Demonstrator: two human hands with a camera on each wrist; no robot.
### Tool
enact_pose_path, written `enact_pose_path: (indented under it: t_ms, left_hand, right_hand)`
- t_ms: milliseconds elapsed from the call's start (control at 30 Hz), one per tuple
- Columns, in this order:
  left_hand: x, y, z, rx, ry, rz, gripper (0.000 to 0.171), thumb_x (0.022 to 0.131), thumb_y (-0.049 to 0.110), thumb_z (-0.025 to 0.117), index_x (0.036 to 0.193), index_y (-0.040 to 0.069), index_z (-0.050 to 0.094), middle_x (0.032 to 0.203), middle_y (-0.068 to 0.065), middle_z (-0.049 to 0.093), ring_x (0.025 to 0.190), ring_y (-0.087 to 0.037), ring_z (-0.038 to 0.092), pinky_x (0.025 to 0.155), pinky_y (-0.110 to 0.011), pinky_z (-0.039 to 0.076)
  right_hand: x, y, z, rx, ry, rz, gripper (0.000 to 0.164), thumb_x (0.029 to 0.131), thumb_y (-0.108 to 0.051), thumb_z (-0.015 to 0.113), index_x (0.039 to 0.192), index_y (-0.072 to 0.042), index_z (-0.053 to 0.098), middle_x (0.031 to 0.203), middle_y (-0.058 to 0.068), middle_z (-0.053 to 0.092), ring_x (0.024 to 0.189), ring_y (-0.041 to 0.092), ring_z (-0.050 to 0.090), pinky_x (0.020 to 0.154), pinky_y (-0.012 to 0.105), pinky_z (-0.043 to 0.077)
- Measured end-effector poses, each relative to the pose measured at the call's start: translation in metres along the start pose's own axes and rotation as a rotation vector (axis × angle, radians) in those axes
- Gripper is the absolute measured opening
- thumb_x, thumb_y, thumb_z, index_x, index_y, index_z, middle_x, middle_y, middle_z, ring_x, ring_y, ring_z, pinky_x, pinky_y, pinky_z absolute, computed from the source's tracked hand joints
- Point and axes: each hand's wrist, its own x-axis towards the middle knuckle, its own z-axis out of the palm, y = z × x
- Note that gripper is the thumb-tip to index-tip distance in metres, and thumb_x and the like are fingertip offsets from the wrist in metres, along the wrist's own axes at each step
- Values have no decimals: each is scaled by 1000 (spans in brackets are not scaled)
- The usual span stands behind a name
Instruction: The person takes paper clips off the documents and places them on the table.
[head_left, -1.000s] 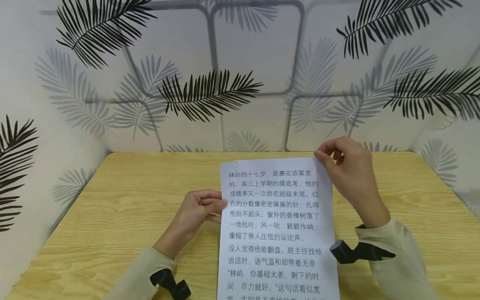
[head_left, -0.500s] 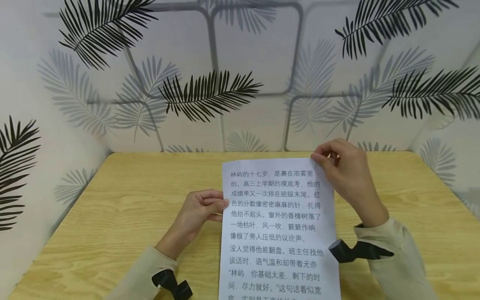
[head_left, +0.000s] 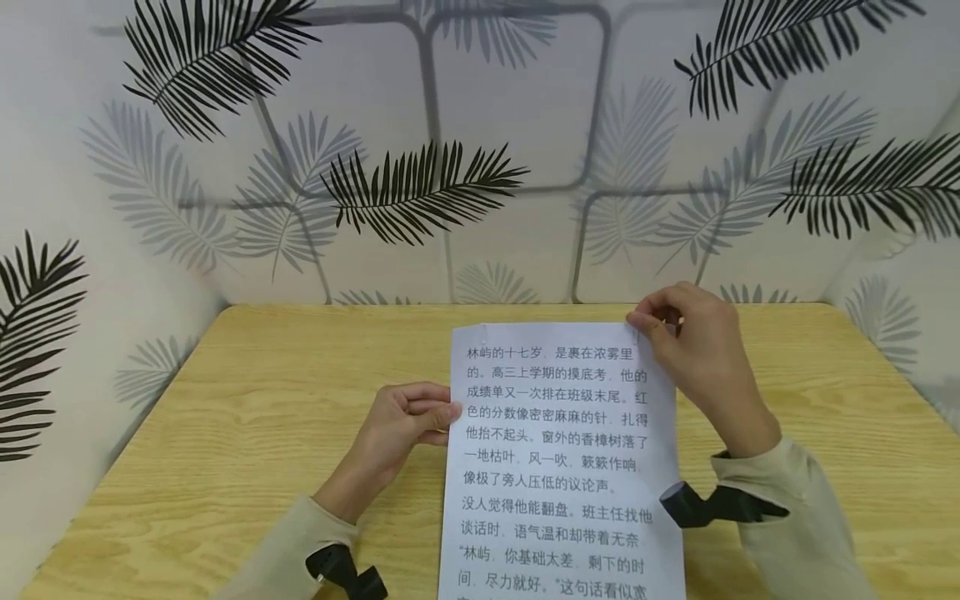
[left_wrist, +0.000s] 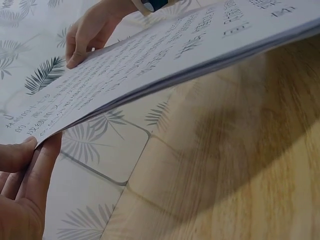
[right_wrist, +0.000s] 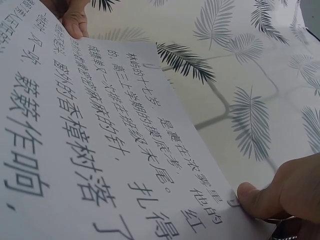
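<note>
Two pinches hold the papers (head_left: 562, 492) above the bench (head_left: 300, 342): my left hand (head_left: 399, 423) at the left edge, right hand (head_left: 697, 350) at the top-right corner. Their top edge has dipped slightly, seemingly mere adjustment.

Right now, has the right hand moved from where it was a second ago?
Yes, a little: in the head view, the right hand has gone slightly down the picture, compared with the table's back edge.

Pale wall (head_left: 517, 100), black and grey palm fronds (head_left: 423, 198), wood-grain table (head_left: 225, 467)
</note>
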Motion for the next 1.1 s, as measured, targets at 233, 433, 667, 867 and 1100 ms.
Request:
enact_pose_path:
  t_ms: [233, 433, 667, 867, 1100]
  left_hand:
    - [-1, -1, 2, -1, 22, 35, 23, 86, -11, 62, 105, -24, 58, 87, -14, 73, 74, -17, 71, 63, -29, 59]
    - [0, -3, 4, 11, 25, 36, 23, 86, -11, 63, 104, -23, 59, 88, -16, 73, 74, -17, 71, 64, -30, 60]
    - [4, -6, 3, 10, 26, 14, 23, 87, -10, 63, 106, -21, 59, 88, -14, 73, 75, -16, 71, 63, -29, 59]
    - [4, -7, 2, 15, 20, 8, 22, 87, -9, 63, 105, -20, 60, 89, -16, 72, 75, -18, 71, 63, -30, 59]
    - [3, -4, 2, 17, 21, 6, 22, 87, -9, 63, 105, -21, 60, 88, -16, 73, 74, -18, 71, 64, -31, 60]
  right_hand:
    - [2, -4, 1, -41, -70, 77, 5, 86, 3, 69, 84, 6, 65, 83, 19, 60, 74, 30, 52, 64, 36, 41]
    - [2, -2, 2, -92, -147, 133, 4, 90, 4, 60, 87, 7, 61, 85, 21, 58, 74, 32, 53, 61, 38, 43]
    - [4, -1, 7, -58, -160, 136, 10, 90, 12, 48, 90, 10, 58, 91, 25, 59, 77, 35, 55, 65, 40, 46]
    - [5, -1, 11, -21, -177, 174, 13, 88, 13, 43, 92, 10, 55, 94, 25, 58, 80, 35, 53, 68, 41, 44]
    - [4, 2, 14, 28, -131, 146, 10, 89, 13, 43, 90, 10, 52, 91, 25, 54, 81, 37, 51, 71, 43, 43]
